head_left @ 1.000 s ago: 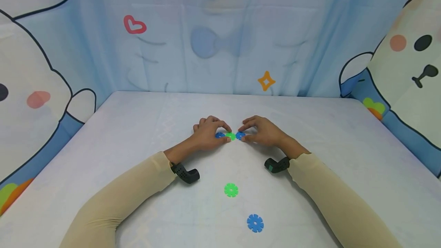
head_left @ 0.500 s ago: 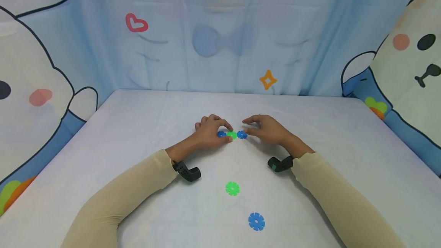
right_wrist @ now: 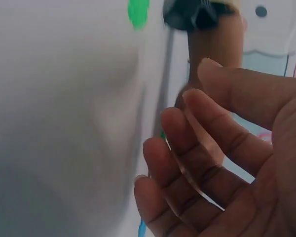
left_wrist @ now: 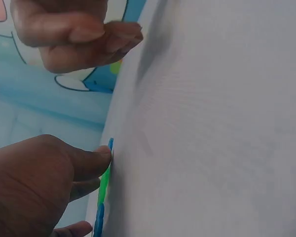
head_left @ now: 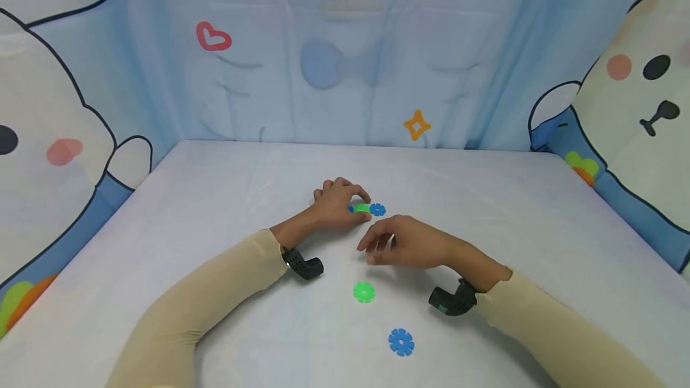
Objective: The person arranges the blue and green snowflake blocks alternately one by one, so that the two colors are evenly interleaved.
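Note:
In the head view, my left hand (head_left: 336,207) holds a flat notched green disc (head_left: 362,208) between thumb and forefinger. It belongs to a short row: a blue notched disc (head_left: 378,209) adjoins it on the right, and another blue disc (head_left: 351,209) is mostly hidden by the hand. Seen edge-on in the left wrist view, the green disc (left_wrist: 104,186) sits between the two blue ones. My right hand (head_left: 412,243) is above the table with fingers loosely bent and nothing in them. Nearest below it lies a loose green notched disc (head_left: 363,292).
A loose blue notched disc (head_left: 401,342) lies closer to the front of the white-covered table (head_left: 259,328). Behind and at the sides hangs a light blue curtain (head_left: 248,94) with cartoon animals. Each wrist wears a black camera mount (head_left: 454,299).
My right hand has let go of the right-hand blue disc and come back toward the front, near the loose green disc. My left hand has shifted slightly right at the row.

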### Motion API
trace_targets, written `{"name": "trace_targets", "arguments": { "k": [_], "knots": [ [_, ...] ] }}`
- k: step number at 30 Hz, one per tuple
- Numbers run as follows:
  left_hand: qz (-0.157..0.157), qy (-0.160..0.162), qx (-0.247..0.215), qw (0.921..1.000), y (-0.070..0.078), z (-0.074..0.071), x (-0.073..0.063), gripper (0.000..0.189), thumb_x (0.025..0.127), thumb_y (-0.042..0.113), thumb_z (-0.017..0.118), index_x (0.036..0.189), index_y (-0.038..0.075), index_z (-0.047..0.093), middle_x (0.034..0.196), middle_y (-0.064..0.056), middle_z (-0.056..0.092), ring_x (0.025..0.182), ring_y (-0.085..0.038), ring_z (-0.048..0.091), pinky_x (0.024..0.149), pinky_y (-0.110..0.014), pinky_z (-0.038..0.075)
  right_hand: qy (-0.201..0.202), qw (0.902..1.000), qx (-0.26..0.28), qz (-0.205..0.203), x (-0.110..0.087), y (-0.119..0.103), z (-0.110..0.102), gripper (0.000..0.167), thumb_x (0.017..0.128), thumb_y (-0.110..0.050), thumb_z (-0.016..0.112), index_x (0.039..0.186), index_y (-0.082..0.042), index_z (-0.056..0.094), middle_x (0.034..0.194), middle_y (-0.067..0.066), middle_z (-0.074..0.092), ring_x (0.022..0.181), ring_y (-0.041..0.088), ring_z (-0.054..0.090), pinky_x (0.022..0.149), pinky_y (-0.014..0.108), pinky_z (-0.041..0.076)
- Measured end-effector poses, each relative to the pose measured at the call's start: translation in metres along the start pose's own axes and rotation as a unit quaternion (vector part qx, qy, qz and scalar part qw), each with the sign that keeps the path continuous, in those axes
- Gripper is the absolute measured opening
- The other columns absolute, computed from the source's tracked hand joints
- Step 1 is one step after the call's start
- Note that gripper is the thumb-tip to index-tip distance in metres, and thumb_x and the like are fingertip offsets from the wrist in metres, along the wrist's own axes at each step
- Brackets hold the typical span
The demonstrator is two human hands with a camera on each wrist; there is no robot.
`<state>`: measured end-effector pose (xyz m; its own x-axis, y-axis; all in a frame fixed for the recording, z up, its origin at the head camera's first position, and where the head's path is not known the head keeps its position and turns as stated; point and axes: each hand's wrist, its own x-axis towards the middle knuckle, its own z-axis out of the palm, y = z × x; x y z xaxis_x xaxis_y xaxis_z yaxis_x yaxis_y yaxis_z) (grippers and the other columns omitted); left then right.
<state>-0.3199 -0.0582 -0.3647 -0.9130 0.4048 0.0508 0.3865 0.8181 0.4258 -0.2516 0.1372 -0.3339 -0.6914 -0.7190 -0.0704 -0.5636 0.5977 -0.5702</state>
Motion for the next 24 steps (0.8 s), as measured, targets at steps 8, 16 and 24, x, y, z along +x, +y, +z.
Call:
{"name": "trace_targets", "arguments": {
  "k": [8,16,24],
  "knots": [
    [0.001,-0.001,-0.002,1.0000,0.005,0.003,0.005,0.037,0.091,0.044,0.067,0.125,0.030,0.064,0.147,-0.011,0.042,0.135,-0.035,0.033,0.101,-0.054,0.030,-0.026,0.9991,-0.024,-0.024,-0.009,-0.021,0.025,0.022,0.085,-0.033,0.078,0.106,-0.029,0.072,0.101,-0.017,0.065,0.096,0.006,0.058,0.088,0.028,0.048],
    [-0.015,0.012,-0.003,0.9998,-0.004,0.008,0.000,0.034,0.091,0.044,0.067,0.123,0.031,0.065,0.148,-0.010,0.042,0.135,-0.035,0.033,0.103,-0.055,0.029,-0.024,0.9959,-0.077,-0.043,-0.005,-0.030,0.041,0.027,0.079,-0.039,0.082,0.103,-0.033,0.071,0.099,-0.018,0.058,0.098,0.004,0.052,0.091,0.029,0.044],
    [-0.009,0.018,-0.007,0.9998,-0.006,0.009,0.002,0.032,0.092,0.046,0.066,0.121,0.033,0.065,0.148,-0.010,0.041,0.136,-0.035,0.033,0.103,-0.054,0.028,-0.018,0.9960,-0.083,-0.028,-0.006,-0.033,0.043,0.023,0.080,-0.036,0.082,0.098,-0.034,0.069,0.097,-0.016,0.056,0.093,0.006,0.050,0.086,0.027,0.044]
  ]
}}
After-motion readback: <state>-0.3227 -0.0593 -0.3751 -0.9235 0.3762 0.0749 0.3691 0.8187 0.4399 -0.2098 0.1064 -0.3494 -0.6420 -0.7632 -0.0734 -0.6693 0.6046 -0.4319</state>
